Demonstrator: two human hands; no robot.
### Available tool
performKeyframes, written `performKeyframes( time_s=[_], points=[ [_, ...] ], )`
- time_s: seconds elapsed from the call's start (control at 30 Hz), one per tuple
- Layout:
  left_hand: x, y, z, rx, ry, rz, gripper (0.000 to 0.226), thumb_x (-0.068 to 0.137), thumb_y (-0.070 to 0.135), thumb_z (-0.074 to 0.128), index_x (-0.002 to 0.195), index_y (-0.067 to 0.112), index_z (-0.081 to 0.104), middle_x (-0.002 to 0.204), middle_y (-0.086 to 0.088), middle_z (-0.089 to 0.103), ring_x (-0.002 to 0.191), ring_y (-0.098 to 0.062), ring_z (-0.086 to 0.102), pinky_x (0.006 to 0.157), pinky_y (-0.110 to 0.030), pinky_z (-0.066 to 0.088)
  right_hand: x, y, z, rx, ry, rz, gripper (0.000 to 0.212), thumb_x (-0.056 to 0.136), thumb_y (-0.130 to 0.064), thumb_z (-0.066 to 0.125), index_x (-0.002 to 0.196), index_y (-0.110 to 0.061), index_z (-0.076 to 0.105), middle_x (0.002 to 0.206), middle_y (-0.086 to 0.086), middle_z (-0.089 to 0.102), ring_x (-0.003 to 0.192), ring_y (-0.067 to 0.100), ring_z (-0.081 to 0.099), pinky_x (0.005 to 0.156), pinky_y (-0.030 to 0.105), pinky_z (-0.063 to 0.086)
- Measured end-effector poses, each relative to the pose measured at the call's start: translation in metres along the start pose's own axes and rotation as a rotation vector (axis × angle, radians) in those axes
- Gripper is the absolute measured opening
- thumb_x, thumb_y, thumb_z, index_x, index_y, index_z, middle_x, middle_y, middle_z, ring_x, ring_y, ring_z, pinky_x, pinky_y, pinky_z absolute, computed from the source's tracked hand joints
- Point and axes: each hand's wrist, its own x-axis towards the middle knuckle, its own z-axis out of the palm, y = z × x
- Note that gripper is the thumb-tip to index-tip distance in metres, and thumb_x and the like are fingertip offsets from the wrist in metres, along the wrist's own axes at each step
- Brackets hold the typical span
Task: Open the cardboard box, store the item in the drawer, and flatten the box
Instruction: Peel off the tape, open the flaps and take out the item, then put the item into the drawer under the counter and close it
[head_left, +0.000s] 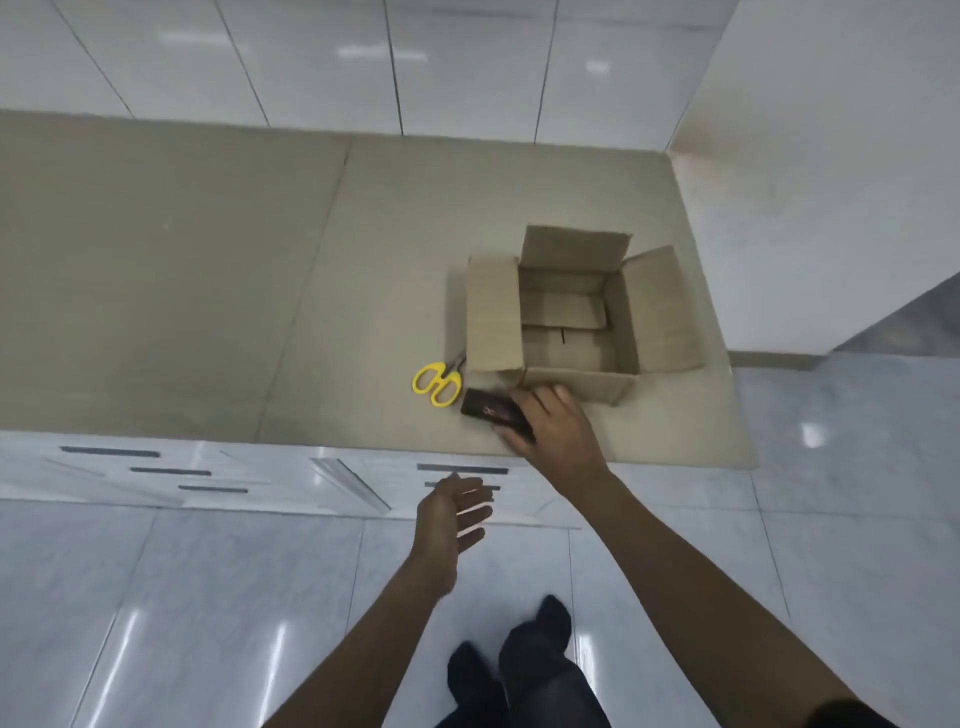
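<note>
An open cardboard box (571, 322) stands on the beige countertop (208, 286), its four flaps spread out and nothing visible inside. A small dark item (488, 408) lies on the counter just in front of the box's near left corner. My right hand (558, 431) rests on the item's right end, fingers wrapped around it. My left hand (452, 525) hovers lower, in front of the white drawer fronts (462, 470), fingers loosely apart and holding nothing. The drawers appear closed.
Yellow-handled scissors (438, 383) lie on the counter left of the box. More drawer handles (109, 452) run along the cabinet at the left. A white wall (831, 208) bounds the counter on the right. Glossy floor tiles and my dark shoes (519, 649) are below.
</note>
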Motion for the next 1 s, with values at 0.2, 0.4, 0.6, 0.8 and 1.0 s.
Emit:
performKeyframes(
  time_s=[0.2, 0.4, 0.6, 0.8, 1.0],
  points=[
    [0.078, -0.009, 0.002, -0.508, -0.081, -0.264, 0.057, 0.094, 0.055, 0.03, 0.12, 0.008, 0.053, 0.116, -0.015, 0.059, 0.096, -0.031, 0.059, 0.084, -0.044, 0.046, 0.005, -0.004, 0.016, 0.011, 0.091, 0.013, 0.039, 0.091, -0.038, 0.059, 0.111, -0.005, 0.063, 0.09, 0.012, 0.061, 0.077, 0.031, 0.048, 0.076, 0.038, 0.045],
    [0.131, -0.019, 0.014, -0.645, 0.055, -0.29, 0.068, 0.088, 0.06, 0.031, 0.134, 0.012, 0.044, 0.135, -0.011, 0.047, 0.112, -0.029, 0.051, 0.101, -0.047, 0.04, 0.003, -0.001, 0.024, 0.02, 0.133, 0.009, 0.041, 0.088, -0.036, 0.065, 0.114, -0.005, 0.063, 0.091, 0.012, 0.061, 0.08, 0.027, 0.044, 0.076, 0.036, 0.043],
    [0.147, -0.033, 0.007, -0.634, 0.089, -0.264, 0.072, 0.081, 0.074, 0.029, 0.112, 0.014, 0.055, 0.128, -0.01, 0.054, 0.121, -0.028, 0.048, 0.103, -0.057, 0.034, 0.001, -0.003, 0.027, 0.022, 0.181, 0.018, 0.042, 0.087, -0.036, 0.064, 0.113, -0.003, 0.064, 0.09, 0.013, 0.063, 0.079, 0.032, 0.05, 0.076, 0.039, 0.047],
    [0.136, -0.058, -0.012, -0.504, 0.073, -0.246, 0.076, 0.073, 0.084, 0.032, 0.101, 0.02, 0.062, 0.124, -0.008, 0.056, 0.12, -0.029, 0.048, 0.101, -0.062, 0.033, 0.0, -0.005, 0.024, 0.052, 0.167, 0.007, 0.041, 0.081, -0.03, 0.059, 0.111, -0.002, 0.064, 0.092, 0.012, 0.063, 0.081, 0.032, 0.051, 0.079, 0.04, 0.047],
    [0.1, -0.105, -0.041, -0.495, 0.044, -0.292, 0.079, 0.075, 0.083, 0.033, 0.11, 0.019, 0.062, 0.126, -0.009, 0.057, 0.121, -0.03, 0.049, 0.102, -0.065, 0.03, -0.005, -0.011, 0.013, 0.161, 0.126, 0.031, 0.041, 0.073, -0.02, 0.055, 0.109, -0.002, 0.062, 0.1, 0.013, 0.063, 0.084, 0.033, 0.051, 0.077, 0.044, 0.043]
  ],
)
